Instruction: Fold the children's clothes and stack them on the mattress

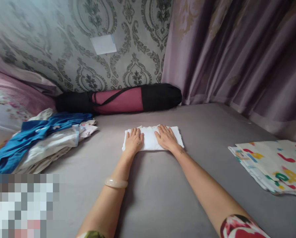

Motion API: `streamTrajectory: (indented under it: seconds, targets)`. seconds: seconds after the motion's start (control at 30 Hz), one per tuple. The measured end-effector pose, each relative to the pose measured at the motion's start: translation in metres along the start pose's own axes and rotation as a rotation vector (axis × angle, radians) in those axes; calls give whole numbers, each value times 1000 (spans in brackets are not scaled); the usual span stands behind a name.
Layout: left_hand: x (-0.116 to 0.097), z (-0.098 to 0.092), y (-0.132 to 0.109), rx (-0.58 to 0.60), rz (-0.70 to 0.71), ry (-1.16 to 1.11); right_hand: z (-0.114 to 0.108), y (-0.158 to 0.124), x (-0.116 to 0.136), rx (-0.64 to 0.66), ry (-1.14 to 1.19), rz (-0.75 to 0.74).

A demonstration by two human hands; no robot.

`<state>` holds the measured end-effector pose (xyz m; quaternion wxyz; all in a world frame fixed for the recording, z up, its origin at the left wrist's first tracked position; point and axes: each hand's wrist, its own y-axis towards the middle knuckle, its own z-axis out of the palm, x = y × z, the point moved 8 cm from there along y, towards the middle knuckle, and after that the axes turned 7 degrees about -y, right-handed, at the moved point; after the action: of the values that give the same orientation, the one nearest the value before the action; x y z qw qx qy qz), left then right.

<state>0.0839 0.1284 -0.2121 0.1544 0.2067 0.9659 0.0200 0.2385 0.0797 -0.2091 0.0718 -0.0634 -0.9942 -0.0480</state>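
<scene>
A folded white cloth (150, 138), perhaps a garment, lies flat on the grey sheet in front of me. My left hand (135, 139) rests palm down on its left part, fingers stretched out and pointing away from me. On the right part lies my right hand (166, 137), also flat with its fingers spread. Between the two hands the white fabric shows, and its far edge looks slightly uneven. A pale bangle (116, 183) circles my left forearm.
Blue clothing (38, 132) and pale garments (63, 142) are heaped at the left. Folded cloths with colourful prints (274, 162) lie at the right. A long black and dark pink bag (123, 99) lies along the patterned wall. Purple curtains (212, 49) hang at the right.
</scene>
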Motion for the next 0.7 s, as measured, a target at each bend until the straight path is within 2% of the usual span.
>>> streamTrajectory:
  seconds: [0.17, 0.33, 0.5, 0.7]
  targets:
    - [0, -7, 0, 12, -6, -32, -5, 2, -6, 41, 18, -12]
    - [9, -24, 0, -116, -13, -18, -15, 2, -26, -7, -32, 42]
    - [25, -3, 5, 21, -47, -38, 1, 1, -36, 29, -108, 47]
    - [29, 2, 7, 25, -65, -67, 3, 3, -37, 7, -120, 49]
